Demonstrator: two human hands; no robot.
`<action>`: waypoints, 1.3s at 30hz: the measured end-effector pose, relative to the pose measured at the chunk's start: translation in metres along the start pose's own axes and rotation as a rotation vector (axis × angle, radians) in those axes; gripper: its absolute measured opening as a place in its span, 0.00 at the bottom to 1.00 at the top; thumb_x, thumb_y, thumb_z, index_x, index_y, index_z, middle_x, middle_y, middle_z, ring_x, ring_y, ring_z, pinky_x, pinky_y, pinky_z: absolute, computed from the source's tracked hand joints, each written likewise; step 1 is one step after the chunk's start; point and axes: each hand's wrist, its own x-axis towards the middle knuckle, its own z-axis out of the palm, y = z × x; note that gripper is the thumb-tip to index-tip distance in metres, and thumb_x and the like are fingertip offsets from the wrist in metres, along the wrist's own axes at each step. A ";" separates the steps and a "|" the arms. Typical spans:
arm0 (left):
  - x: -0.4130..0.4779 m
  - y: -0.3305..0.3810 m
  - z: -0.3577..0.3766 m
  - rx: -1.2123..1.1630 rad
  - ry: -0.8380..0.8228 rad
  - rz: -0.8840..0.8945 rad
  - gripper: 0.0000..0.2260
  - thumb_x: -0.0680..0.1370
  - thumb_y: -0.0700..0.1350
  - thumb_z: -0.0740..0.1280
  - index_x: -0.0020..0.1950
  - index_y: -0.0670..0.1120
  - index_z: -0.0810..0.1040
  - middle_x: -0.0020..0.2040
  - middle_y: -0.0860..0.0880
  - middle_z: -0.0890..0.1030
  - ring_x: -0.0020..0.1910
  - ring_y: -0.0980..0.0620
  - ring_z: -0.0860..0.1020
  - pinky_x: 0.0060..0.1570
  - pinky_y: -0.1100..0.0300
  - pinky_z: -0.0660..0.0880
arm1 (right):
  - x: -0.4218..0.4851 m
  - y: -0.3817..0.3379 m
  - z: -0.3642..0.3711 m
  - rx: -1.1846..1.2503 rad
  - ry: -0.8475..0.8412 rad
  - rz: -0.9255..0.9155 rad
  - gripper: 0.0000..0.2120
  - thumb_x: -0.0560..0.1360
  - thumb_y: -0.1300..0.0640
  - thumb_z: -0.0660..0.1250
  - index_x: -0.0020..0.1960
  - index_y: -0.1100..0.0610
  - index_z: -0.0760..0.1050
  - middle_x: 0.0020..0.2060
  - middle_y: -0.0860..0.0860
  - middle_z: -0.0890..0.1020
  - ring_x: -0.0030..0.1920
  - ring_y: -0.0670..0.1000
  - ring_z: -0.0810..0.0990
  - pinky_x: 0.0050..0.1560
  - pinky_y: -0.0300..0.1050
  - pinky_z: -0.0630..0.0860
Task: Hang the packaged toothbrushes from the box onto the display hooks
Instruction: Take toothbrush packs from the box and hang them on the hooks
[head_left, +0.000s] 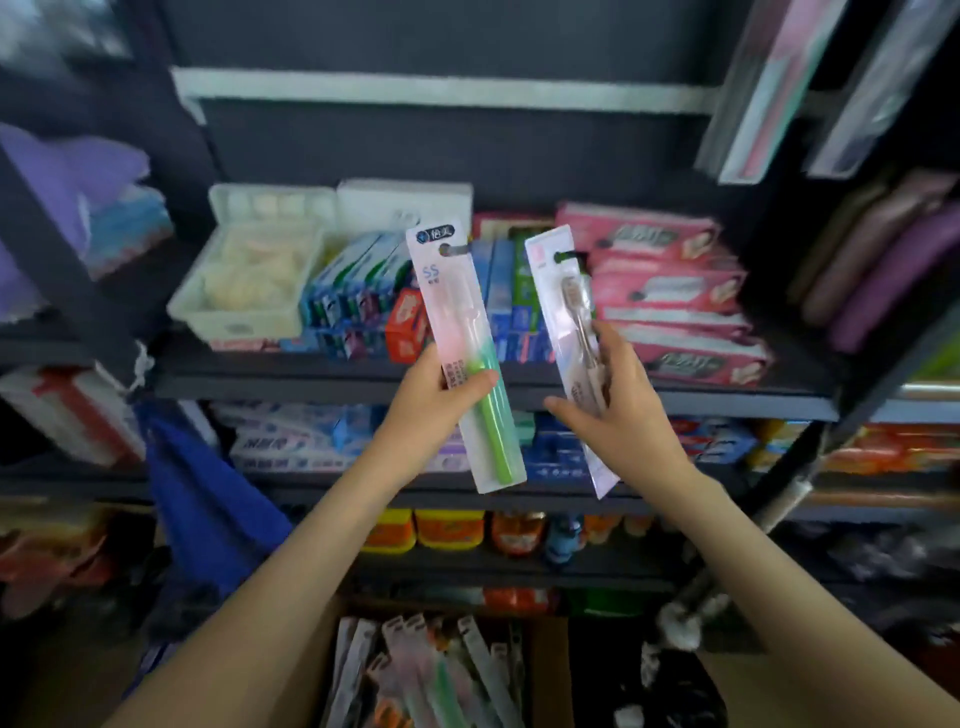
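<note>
My left hand (434, 402) grips a packaged green toothbrush (457, 312) by its lower half and holds it upright in front of the shelves. My right hand (618, 400) grips a second pack with a pale clear toothbrush (558, 291), tilted slightly left. Both packs show their hang holes at the top. Below, between my forearms, an open cardboard box (545, 670) holds several more packaged toothbrushes (441, 670). Toothbrush packs (763, 98) hang at the upper right; the hooks themselves are not visible.
A dark shelf (322, 376) behind the packs carries toothpaste boxes (358, 291), pink boxes (670, 291) and a white plastic tub (249, 280). Lower shelves hold more boxes and orange jars (447, 527). A blue cloth (208, 499) hangs at the left.
</note>
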 end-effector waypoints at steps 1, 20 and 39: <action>0.009 0.015 0.010 0.013 -0.039 0.044 0.12 0.77 0.43 0.68 0.60 0.49 0.74 0.51 0.51 0.81 0.50 0.56 0.80 0.50 0.60 0.76 | 0.004 -0.002 -0.019 -0.017 0.038 -0.002 0.38 0.72 0.52 0.73 0.75 0.50 0.55 0.57 0.40 0.69 0.54 0.40 0.69 0.49 0.32 0.65; 0.147 0.206 0.172 0.013 -0.248 0.468 0.10 0.77 0.47 0.69 0.57 0.55 0.75 0.56 0.51 0.81 0.56 0.53 0.79 0.58 0.55 0.75 | 0.106 0.013 -0.256 -0.406 0.534 0.072 0.37 0.76 0.51 0.67 0.77 0.48 0.50 0.65 0.59 0.69 0.60 0.63 0.73 0.51 0.52 0.70; 0.200 0.189 0.188 0.052 -0.156 0.506 0.16 0.77 0.44 0.69 0.65 0.49 0.74 0.56 0.55 0.81 0.56 0.59 0.78 0.59 0.57 0.75 | 0.232 0.035 -0.266 -0.477 0.526 0.083 0.37 0.79 0.45 0.62 0.78 0.47 0.42 0.71 0.60 0.63 0.64 0.63 0.71 0.52 0.54 0.74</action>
